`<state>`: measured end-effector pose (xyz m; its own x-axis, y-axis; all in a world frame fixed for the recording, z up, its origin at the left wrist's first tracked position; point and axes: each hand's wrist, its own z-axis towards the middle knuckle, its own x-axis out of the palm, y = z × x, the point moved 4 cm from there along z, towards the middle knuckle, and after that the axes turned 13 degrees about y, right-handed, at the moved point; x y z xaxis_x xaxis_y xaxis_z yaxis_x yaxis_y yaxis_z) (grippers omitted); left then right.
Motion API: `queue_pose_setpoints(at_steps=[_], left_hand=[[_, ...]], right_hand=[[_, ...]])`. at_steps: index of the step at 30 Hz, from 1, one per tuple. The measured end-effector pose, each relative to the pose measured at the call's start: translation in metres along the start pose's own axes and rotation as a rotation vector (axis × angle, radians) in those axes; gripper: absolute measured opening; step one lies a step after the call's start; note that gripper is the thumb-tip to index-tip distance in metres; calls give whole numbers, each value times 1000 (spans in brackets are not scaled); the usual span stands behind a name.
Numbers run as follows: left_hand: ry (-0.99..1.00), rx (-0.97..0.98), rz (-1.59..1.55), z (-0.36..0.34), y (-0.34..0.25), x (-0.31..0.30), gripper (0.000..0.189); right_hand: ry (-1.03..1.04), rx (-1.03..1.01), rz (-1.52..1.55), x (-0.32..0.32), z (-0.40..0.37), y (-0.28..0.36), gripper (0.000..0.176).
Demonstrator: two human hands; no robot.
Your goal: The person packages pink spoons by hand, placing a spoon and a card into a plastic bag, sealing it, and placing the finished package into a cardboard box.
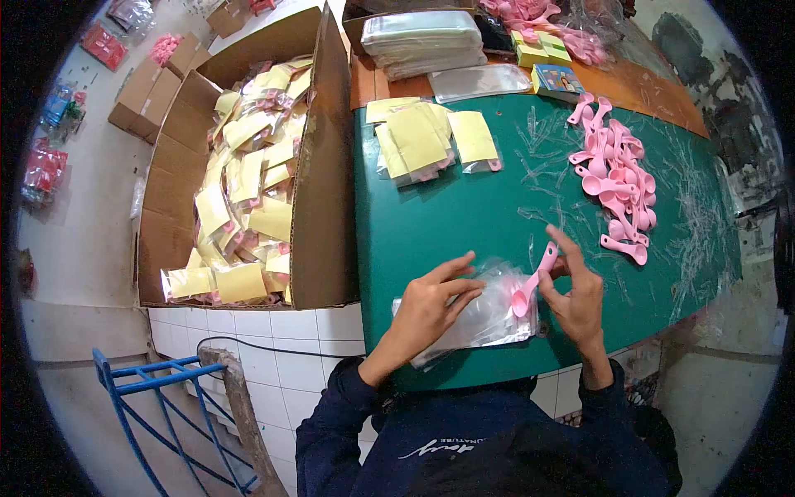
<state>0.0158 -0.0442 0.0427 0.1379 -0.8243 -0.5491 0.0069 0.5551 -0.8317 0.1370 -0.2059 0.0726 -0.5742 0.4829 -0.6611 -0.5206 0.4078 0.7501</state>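
Note:
My right hand [577, 290] holds a pink plastic spoon [532, 280], its bowl pointing down into the mouth of a clear plastic bag [489, 311]. My left hand [435, 302] lies flat on that bag, fingers spread, pressing it on a small stack of clear bags at the near edge of the green table [464, 215]. A pile of loose pink spoons [617, 178] lies to the right of the hands, further back.
Several packed yellow-card bags [426, 137] lie at the table's far left. A large open cardboard box [248, 166] full of such packs stands left of the table. Stacked clear bags [426, 41] and yellow cards [542, 50] sit at the back. A blue metal frame [157, 414] stands below left.

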Motion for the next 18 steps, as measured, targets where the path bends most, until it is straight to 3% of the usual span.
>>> queue_pose_setpoints(at_steps=[3, 7, 10, 13, 18], left_hand=[[-74, 8, -1, -3, -8, -11, 13], [29, -82, -60, -8, -4, -12, 15], [35, -86, -71, -11, 3, -5, 17], [-6, -102, -63, -14, 5, 2, 16], [-52, 8, 59, -14, -5, -4, 10]], right_hand=[[29, 17, 5, -1, -1, -1, 42], [67, -25, 22, -12, 0, -1, 33], [-93, 51, 193, -28, -2, -4, 25], [-187, -36, 278, -26, 0, -2, 23], [53, -207, -77, -4, 4, 12, 24]])
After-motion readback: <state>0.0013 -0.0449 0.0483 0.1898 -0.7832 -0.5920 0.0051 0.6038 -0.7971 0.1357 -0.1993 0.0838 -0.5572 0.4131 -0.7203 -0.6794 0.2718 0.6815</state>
